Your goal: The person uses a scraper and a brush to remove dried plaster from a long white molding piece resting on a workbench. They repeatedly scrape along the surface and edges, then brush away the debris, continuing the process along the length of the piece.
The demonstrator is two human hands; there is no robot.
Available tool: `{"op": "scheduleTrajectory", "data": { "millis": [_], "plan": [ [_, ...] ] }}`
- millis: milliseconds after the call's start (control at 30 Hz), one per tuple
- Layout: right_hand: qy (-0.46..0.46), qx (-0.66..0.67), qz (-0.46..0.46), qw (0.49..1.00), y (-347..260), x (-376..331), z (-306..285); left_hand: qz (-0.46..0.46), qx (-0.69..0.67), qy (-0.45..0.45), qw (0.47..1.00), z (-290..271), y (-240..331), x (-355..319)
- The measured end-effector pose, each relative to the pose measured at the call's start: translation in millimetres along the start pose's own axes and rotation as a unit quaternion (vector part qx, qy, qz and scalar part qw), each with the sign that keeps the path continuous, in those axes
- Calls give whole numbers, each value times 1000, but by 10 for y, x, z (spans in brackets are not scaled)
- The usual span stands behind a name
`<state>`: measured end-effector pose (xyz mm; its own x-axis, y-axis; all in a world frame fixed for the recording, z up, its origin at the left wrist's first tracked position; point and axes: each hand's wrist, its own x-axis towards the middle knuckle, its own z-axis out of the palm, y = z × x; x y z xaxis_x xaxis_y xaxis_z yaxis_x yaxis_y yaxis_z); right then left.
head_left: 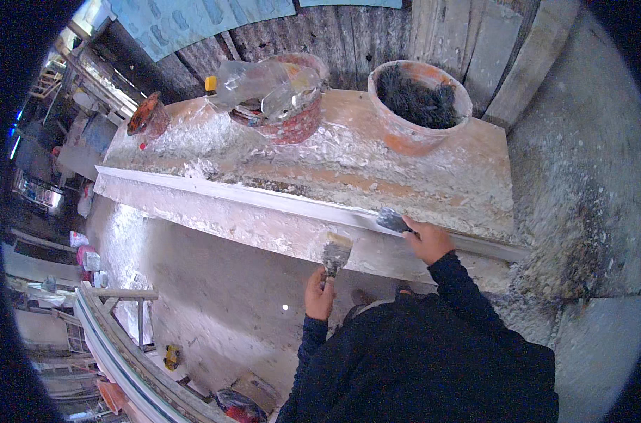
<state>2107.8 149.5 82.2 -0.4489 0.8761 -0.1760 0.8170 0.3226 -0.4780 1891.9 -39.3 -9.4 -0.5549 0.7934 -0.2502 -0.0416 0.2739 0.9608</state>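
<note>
My left hand (319, 295) is closed round the handle of a wide flat brush (336, 252), its pale bristles pointing up and its ferrule crusted. The brush is held near the bench's front face. In my right hand (430, 241) is a scraper (392, 220) with a dark, flat blade. That blade lies at a long, smooth white strip of plaster moulding (285, 200), which runs along the front edge of a plaster-caked workbench (348, 151). Whether the blade presses on the strip, I cannot tell.
On the bench stand a bucket of dark fibres (419, 99), a red tub (292, 127) heaped with clear plastic bottles (264, 84), and a small rusty pot (148, 116). Corrugated sheeting (299, 42) rises behind. A long moulding on a wooden frame (123, 345) stands lower left.
</note>
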Motion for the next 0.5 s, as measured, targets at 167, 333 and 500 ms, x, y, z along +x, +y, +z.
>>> {"op": "scheduleTrajectory", "data": {
  "millis": [167,333,500],
  "plan": [
    [31,20,27,999,851,-359,-253,-14,-30,-56,998,-99,-27,64],
    [-110,127,238,957,1425,-740,-972,-1,-47,-72,996,-180,-173,119],
    [-177,32,-14,984,2072,-326,-922,-5,-45,-78,996,-85,17,117]
  ]
}}
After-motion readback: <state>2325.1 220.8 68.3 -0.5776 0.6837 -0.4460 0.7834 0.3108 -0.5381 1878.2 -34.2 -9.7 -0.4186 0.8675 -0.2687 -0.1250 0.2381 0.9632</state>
